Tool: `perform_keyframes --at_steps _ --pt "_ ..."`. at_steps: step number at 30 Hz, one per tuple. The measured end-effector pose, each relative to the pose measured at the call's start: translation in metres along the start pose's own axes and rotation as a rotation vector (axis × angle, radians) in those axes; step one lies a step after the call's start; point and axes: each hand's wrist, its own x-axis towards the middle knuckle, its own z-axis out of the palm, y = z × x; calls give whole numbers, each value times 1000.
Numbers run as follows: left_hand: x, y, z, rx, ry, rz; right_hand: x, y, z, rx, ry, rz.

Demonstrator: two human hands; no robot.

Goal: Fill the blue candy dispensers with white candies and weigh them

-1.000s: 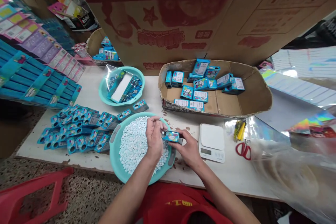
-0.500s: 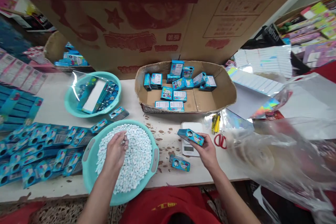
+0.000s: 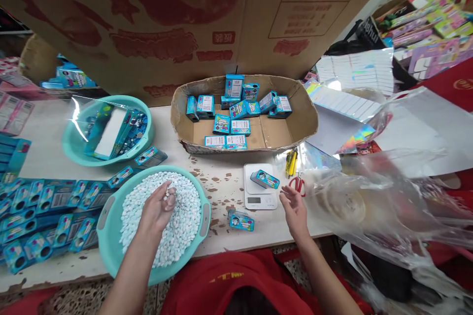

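My left hand (image 3: 159, 206) is over a turquoise basin (image 3: 105, 236) full of small pale candies (image 3: 185, 216), its fingers curled around a few of them. On a white kitchen scale (image 3: 266, 203) rests a blue candy box (image 3: 266, 179) with a round hole in its end. My right hand (image 3: 294, 209) is just right of the scale, apart from the box, with its fingers spread and nothing in them. A second blue box (image 3: 241, 221) lies on the table in front of the scale.
A cut-down cardboard tray (image 3: 258, 133) with several blue boxes stands behind the scale. Red scissors (image 3: 297, 185) and plastic film (image 3: 354, 211) lie to the right. Rows of blue boxes (image 3: 55, 197) and another turquoise basin (image 3: 74, 145) occupy the left.
My right hand has set the blue box down on the scale, let go and opened. My left hand stays over the candies; the whole view has shifted somewhat.
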Motion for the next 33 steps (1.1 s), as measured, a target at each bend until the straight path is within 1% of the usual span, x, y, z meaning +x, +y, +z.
perform_keyframes --at_steps 2,4,8,14,16,18,20,21,23,26,28,29,31,33 --pt "2 -3 2 -5 -33 -31 -8 8 -10 -14 31 49" --pt "3 -7 7 26 -59 -26 -15 17 -17 -13 50 91" --pt "0 -17 24 197 -130 5 -22 29 -26 23 74 167" --pt "-8 -35 67 550 -288 9 -29 35 -29 53 90 193" --pt "-8 -44 83 649 -364 10 -35 37 -28 54 65 193" --pt "-7 -53 98 728 -440 38 -44 38 -26 26 7 173" --pt "-7 -61 113 871 -518 130 -55 38 -22 -43 -77 110" --pt "-7 -64 121 987 -555 210 -60 36 -19 -90 -130 55" --pt "-9 -71 137 1293 -620 407 -68 32 -9 -188 -244 -98" --pt "-12 -86 159 1752 -728 709 -73 22 15 -338 -402 -346" --pt "-13 -96 169 1937 -823 865 -72 13 33 -419 -477 -440" --pt "-14 -101 172 1982 -853 919 -71 8 39 -434 -501 -465" --pt "-16 -105 172 2019 -858 959 -69 -4 43 -405 -525 -491" --pt "-17 -101 164 2025 -804 935 -66 -16 35 -346 -505 -501"
